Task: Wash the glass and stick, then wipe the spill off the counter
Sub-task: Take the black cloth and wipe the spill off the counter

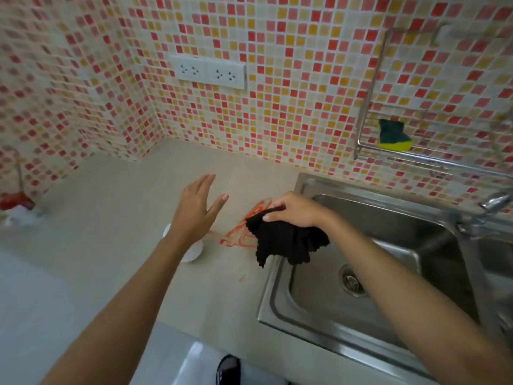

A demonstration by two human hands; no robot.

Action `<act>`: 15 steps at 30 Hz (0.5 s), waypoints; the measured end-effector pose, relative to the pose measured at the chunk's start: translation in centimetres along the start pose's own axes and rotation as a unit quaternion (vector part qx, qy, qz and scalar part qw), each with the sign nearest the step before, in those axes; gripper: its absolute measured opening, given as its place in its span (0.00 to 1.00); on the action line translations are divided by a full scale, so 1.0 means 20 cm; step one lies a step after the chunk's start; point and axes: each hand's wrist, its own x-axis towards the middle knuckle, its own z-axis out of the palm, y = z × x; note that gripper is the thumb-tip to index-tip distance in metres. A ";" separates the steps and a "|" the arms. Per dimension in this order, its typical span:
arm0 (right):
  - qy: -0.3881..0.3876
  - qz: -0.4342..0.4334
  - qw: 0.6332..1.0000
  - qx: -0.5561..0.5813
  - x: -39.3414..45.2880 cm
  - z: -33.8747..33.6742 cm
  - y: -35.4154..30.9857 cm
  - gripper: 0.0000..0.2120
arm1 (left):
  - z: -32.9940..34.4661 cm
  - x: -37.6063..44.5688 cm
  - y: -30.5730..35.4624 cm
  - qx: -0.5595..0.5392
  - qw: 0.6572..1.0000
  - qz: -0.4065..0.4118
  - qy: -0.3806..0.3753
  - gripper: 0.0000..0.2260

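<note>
A red-orange spill (241,234) is smeared on the beige counter (116,207), just left of the sink. My right hand (294,209) is shut on a black cloth (286,243), which hangs over the spill's right side and the sink's left rim. My left hand (195,209) hovers open over the counter, fingers apart, left of the spill. A small white round object (194,252) lies on the counter, partly hidden under my left wrist. I see no glass or stick that I can identify.
The steel sink (388,218) with its drain (351,282) fills the right side; a tap (494,204) stands at its far right. A green-and-yellow sponge (392,136) sits in a wall rack. A double socket (211,72) is on the tiled wall. A blurred red-and-white object (16,207) stands far left.
</note>
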 end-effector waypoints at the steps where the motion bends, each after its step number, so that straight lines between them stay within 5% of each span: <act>1: -0.019 -0.002 1.000 0.003 0.06 0.06 0.01 0.13 | -0.01 -0.01 -0.06 -0.002 1.000 -0.005 0.001 0.28; 6: -0.026 0.046 0.998 -0.021 0.34 0.32 0.17 0.08 | -0.03 -0.03 -0.32 -0.021 1.000 -0.019 0.007 0.27; 10: 0.135 0.098 0.981 -0.094 0.40 0.48 0.25 0.24 | -0.01 -0.08 -0.50 -0.083 0.995 -0.057 0.021 0.30; 13: 0.260 0.061 0.955 -0.132 0.36 0.64 0.24 0.17 | 0.04 -0.18 -0.61 -0.150 0.984 -0.096 0.029 0.35; 15: 0.275 0.039 0.944 -0.176 0.35 0.77 0.24 0.15 | 0.11 -0.26 -0.67 -0.193 0.972 -0.131 0.017 0.41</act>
